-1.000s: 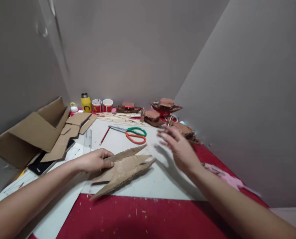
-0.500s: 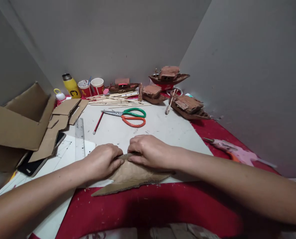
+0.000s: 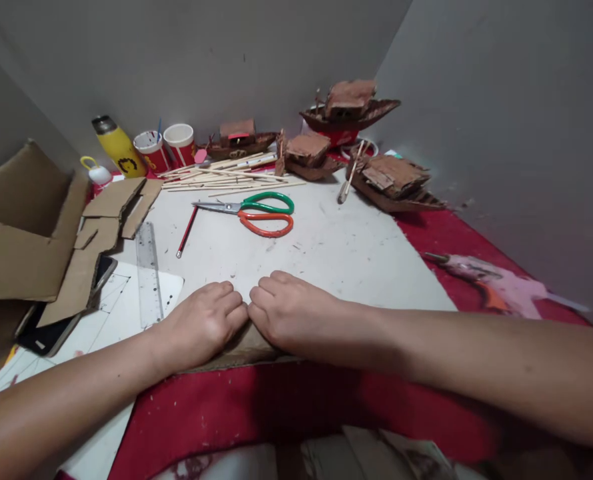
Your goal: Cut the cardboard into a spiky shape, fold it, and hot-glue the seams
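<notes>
My left hand [image 3: 204,323] and my right hand [image 3: 289,312] lie side by side at the near edge of the white board [image 3: 326,253], fingers curled and knuckles touching. Both press down on and grip a brown cardboard piece [image 3: 241,353], which is mostly hidden beneath them; only a strip shows below the hands on the red tablecloth [image 3: 276,407].
Scissors [image 3: 256,213] with green and orange handles, a red pencil [image 3: 186,231] and a clear ruler [image 3: 148,273] lie ahead. Wooden sticks [image 3: 216,179], cardboard boat models [image 3: 391,181], cups [image 3: 179,143] and a yellow bottle [image 3: 116,147] line the back. A cardboard box [image 3: 21,227] stands at left, a glue gun [image 3: 481,280] at right.
My right hand came down from the air onto the cardboard beside my left hand. Both hands have pulled the piece closer, so it is now nearly covered.
</notes>
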### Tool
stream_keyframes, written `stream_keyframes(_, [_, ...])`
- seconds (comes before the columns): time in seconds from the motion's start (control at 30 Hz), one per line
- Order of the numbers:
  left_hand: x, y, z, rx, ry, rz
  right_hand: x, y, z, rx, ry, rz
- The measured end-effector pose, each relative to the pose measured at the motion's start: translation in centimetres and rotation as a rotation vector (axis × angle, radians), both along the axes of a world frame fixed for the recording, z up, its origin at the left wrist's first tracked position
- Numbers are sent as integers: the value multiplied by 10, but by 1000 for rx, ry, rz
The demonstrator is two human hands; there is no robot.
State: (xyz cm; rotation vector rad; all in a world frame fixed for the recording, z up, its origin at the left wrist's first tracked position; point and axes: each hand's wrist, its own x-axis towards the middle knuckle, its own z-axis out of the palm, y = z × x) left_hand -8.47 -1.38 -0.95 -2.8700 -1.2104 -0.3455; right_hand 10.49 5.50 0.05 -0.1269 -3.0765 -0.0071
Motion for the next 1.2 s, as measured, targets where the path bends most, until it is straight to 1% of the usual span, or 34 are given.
stream_keyframes(0.13, [-8, -1, 7, -226, -111, 101, 2, 6, 1, -62, -25, -53])
stream_keyframes(0.17, [-9, -1, 10, -260, -130, 114, 1, 8, 1, -68, -37, -64])
stream_keyframes(0.23, [-11, 0, 15, -274, -129, 115, 1, 13, 2, -76, -52, -69])
stream_keyframes(0.33, [-11, 3, 18, -251, -80, 65, 1, 12, 0, -97, -44, -45])
stream_keyframes(0.4, [-10, 3, 15, -205, -50, 18, 2, 7, -1, -84, -17, -13])
stream_keyframes(0.5, [-11, 2, 7, -53, -3, -56, 4, -2, -2, 5, 17, 29])
stream_keyframes(0.57, [-14, -2, 2, 24, 8, -75, 5, -5, -1, 40, 21, 40])
stream_keyframes(0.6, [-15, -3, 0, 28, -5, -63, 5, -5, -1, 34, 16, 36])
stream_keyframes(0.67, [-17, -5, 0, -25, -62, -13, 4, -2, 0, -4, 1, 9])
stream_keyframes(0.73, [-19, -5, 4, -91, -114, 26, 3, 1, 0, -33, -16, -24])
stream_keyframes(0.8, [-19, -4, 8, -118, -102, 31, 2, 3, 0, -36, -22, -32])
stream_keyframes(0.9, [-17, -3, 11, -73, 10, -28, 0, -1, -1, 2, -19, 8])
stream_keyframes(0.97, [-15, -2, 10, -33, 78, -90, -1, -7, 0, 41, -20, 31])
stream_keyframes(1.03, [-15, -1, 9, -37, 106, -113, -2, -11, 1, 55, -40, 26])
stream_keyframes(1.1, [-16, 0, 12, -115, 55, -58, -1, -11, 2, 6, -70, -44])
stream_keyframes(1.13, [-18, 2, 16, -164, -17, -7, 1, -10, 2, -43, -70, -98])
stream_keyframes(1.2, [-24, 4, 29, -220, -267, 146, 4, -3, 2, -171, -26, -245])
